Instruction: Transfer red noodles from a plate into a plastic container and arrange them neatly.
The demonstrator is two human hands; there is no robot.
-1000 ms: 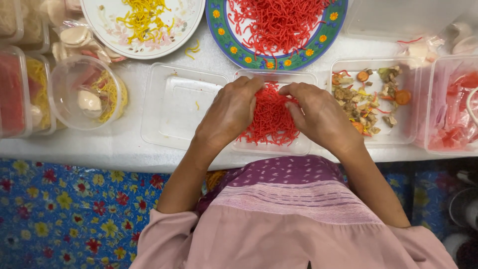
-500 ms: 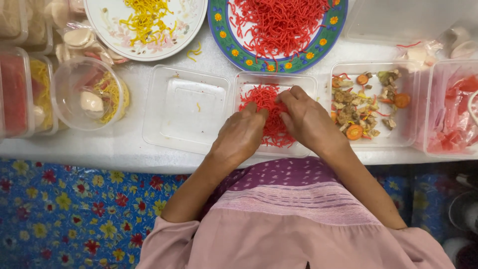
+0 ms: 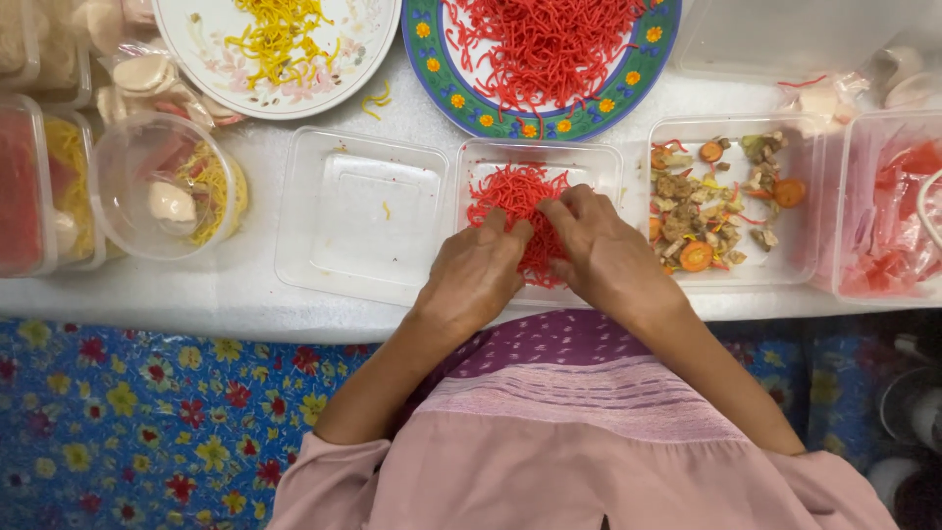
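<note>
Under both hands' pinching grip, red noodles (thin, tangled) fill a clear tray.

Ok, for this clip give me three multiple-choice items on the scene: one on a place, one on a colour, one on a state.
1. Where do both hands rest?
A. On the red noodles in the middle clear container
B. On the yellow noodles plate
C. In the round tub

2. What colour are the noodles on the blue-rimmed plate?
A. Yellow
B. Green
C. Red

3. What state is the clear container just left of the hands in?
A. Heaped with carrots
B. Nearly empty, only crumbs
C. Closed with a lid

Answers:
1. A: the left hand and right hand press together on the red noodles in that container.
2. C: red strands fill the plate.
3. B: its floor shows bare but for a few bits.
</note>
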